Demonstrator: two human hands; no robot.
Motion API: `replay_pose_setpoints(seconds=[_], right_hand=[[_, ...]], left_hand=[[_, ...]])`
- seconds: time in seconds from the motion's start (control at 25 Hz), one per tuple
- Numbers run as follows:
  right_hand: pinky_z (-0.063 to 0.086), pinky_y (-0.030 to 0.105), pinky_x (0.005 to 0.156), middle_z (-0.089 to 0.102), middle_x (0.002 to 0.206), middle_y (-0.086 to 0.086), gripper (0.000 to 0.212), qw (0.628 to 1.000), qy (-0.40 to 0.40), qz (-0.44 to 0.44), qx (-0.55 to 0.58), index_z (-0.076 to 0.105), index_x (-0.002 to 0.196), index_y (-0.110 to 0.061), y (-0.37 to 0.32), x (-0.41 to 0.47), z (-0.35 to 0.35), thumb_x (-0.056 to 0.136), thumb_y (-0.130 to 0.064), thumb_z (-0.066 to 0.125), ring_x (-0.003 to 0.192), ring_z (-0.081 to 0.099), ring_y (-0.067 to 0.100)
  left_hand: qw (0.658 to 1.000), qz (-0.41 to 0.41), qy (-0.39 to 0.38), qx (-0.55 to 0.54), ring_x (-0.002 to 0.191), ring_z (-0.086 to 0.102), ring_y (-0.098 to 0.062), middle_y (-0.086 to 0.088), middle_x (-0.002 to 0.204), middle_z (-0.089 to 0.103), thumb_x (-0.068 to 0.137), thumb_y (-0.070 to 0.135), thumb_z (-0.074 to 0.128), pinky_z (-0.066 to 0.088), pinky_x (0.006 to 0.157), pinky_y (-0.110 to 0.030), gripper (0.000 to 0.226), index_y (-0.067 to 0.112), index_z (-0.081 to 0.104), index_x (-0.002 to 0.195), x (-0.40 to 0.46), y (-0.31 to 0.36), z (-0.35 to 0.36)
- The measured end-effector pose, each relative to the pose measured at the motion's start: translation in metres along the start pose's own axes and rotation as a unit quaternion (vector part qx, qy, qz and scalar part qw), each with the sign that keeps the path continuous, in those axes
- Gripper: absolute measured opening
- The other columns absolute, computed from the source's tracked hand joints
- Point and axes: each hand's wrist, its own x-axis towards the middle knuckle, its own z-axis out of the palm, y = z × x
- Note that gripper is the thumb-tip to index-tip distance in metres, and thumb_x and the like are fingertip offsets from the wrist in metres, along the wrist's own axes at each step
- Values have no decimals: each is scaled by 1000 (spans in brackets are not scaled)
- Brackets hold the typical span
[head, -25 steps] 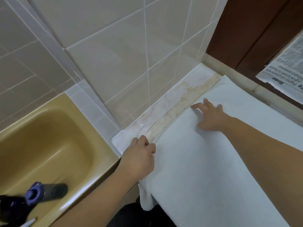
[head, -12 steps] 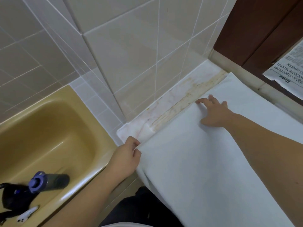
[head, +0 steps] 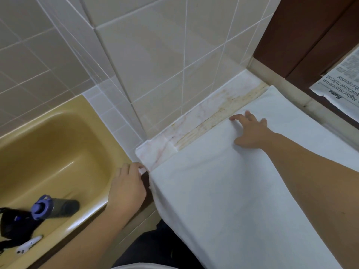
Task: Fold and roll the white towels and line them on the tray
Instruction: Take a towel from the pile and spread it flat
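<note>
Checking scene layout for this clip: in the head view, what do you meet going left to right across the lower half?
Black pouch → blue-capped bottle lying in the yellow tub → left hand at the counter's edge → white towel spread on the counter → right hand flat on the towel.

Towel spread flat on counter. My right hand presses its far edge, fingers straight. My left hand sits at near-left corner, beside yellow tub; grip unclear.
</note>
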Motion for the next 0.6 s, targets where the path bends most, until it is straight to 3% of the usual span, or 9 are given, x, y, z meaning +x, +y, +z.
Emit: replay_pose_setpoints(seconds=[0.08, 0.16, 0.2, 0.28, 0.32, 0.4, 0.48, 0.6], right_hand=[[31, 69, 108, 5, 163, -16, 84, 1000, 5, -5, 12, 13, 126, -75, 0, 4, 3, 62, -40, 55, 149, 18, 43], [28, 71, 109, 5, 163, -14, 73, 1000, 12, -3, 24, 13, 121, -76, -1, 5, 3, 67, -43, 50, 152, 17, 42], [27, 72, 109, 6, 163, -14, 66, 999, 13, 2, 33, 14, 122, -75, -2, 5, 3, 72, -46, 48, 152, 16, 41], [26, 72, 108, 10, 163, -14, 53, 999, 25, 28, 40, 20, 131, -69, -7, 1, 0, 87, -51, 44, 150, 17, 42], [26, 73, 108, 11, 164, -14, 49, 997, 45, 44, 35, 23, 136, -64, -9, -1, 0, 93, -53, 41, 149, 17, 42], [18, 78, 109, 5, 168, -14, 51, 994, 80, 67, 23, 17, 147, -59, -5, -3, 1, 99, -61, 33, 153, 7, 43], [8, 83, 109, -8, 170, -14, 59, 994, 81, 76, 21, 3, 154, -57, 8, 5, 0, 99, -71, 22, 156, -9, 44], [2, 85, 109, -16, 171, -13, 64, 993, 82, 78, 23, -8, 155, -56, 30, 24, -8, 97, -77, 10, 156, -15, 42]], left_hand=[[999, 31, 29, -11, 96, 54, -30, -8, 112, 62, 96, 16, 64, 48, 84, -45, 28, 11, 61, 123, -1, 34, 1], [995, 85, -16, -46, 119, 53, -27, -4, 133, 56, 101, 50, 54, 47, 98, -45, 47, 22, 53, 138, 6, 92, 4], [992, 96, -66, -49, 137, 43, -26, -2, 150, 46, 98, 67, 44, 40, 111, -46, 63, 28, 44, 148, 12, 121, 10], [983, 103, -152, -29, 159, 2, -24, 0, 173, 4, 88, 89, 27, 8, 128, -48, 92, 35, 18, 162, 25, 165, 26], [979, 111, -170, -8, 159, -17, -23, -1, 173, -14, 84, 94, 22, -5, 128, -50, 102, 36, 5, 165, 29, 179, 36], [976, 123, -178, 35, 151, -37, -23, -1, 168, -33, 79, 100, 15, -16, 125, -55, 111, 35, -11, 164, 31, 190, 47], [975, 119, -178, 55, 148, -43, -22, 0, 164, -39, 77, 102, 11, -18, 123, -57, 112, 35, -17, 163, 31, 192, 49], [974, 118, -183, 67, 147, -44, -21, 1, 164, -41, 77, 102, 10, -16, 124, -57, 111, 36, -19, 162, 29, 192, 51]])
